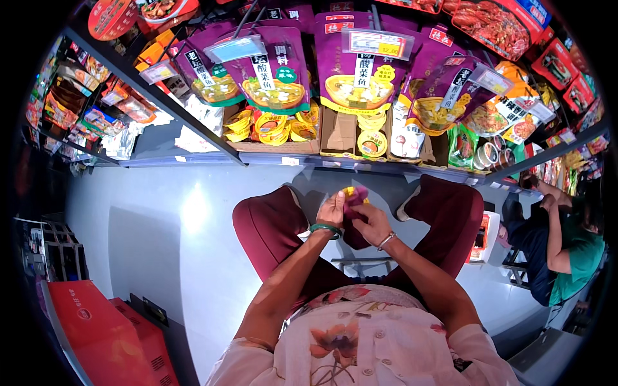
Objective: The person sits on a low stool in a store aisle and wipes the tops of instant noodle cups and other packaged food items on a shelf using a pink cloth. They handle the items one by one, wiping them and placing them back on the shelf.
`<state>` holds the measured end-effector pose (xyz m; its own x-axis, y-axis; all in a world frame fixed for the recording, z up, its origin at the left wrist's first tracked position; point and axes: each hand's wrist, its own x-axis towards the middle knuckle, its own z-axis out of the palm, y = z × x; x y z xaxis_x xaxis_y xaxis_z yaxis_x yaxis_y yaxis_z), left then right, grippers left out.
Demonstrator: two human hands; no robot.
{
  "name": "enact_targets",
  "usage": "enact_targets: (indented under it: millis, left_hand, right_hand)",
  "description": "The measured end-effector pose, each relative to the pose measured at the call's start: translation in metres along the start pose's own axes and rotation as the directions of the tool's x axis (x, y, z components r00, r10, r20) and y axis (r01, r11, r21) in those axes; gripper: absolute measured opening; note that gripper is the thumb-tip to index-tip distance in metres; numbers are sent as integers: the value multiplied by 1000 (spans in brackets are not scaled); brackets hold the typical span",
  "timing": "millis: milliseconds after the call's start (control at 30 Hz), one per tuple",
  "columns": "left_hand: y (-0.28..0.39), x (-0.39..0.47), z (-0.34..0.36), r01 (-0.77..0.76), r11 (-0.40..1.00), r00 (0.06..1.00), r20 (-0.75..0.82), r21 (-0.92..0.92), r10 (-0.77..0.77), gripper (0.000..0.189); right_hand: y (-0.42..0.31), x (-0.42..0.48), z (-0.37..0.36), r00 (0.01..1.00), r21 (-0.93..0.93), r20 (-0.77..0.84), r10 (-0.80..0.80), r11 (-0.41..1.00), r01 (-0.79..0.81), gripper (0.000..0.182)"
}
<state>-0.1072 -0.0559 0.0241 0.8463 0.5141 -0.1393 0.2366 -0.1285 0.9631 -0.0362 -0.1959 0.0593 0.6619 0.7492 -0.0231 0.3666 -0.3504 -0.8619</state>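
Observation:
Between my knees, my left hand (331, 210) grips a small round yellow tub (348, 191), mostly covered by fingers and fabric. My right hand (374, 225) is closed on a dark purple cloth (356, 237), one fold of which lies against the tub. The hands almost touch each other. Ahead of them on the bottom shelf, similar yellow tubs (270, 124) sit in an open cardboard carton (309, 146). A second carton (338, 136) beside it holds a short column of the same tubs (372, 144) and shows bare cardboard on its left.
Purple seasoning pouches (359, 72) hang on hooks over the cartons, with price tags in front. At right, a person (574, 255) in a green top sits low, near a white bin (491, 236). Red boxes (96, 323) stand at lower left.

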Motion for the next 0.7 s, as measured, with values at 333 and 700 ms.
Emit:
enact_targets:
  millis: [333,700]
  left_hand:
    - [47,-3,-18,0,865,994,-98,502,56,39]
    - [68,-7,-52,-278,672,918,395,686,-25,35]
  right_hand:
    - [27,-15,-1,706,-336,656,265,941,-41,32]
    - [69,152,-28,984,144,-77,159,979,-146,30]
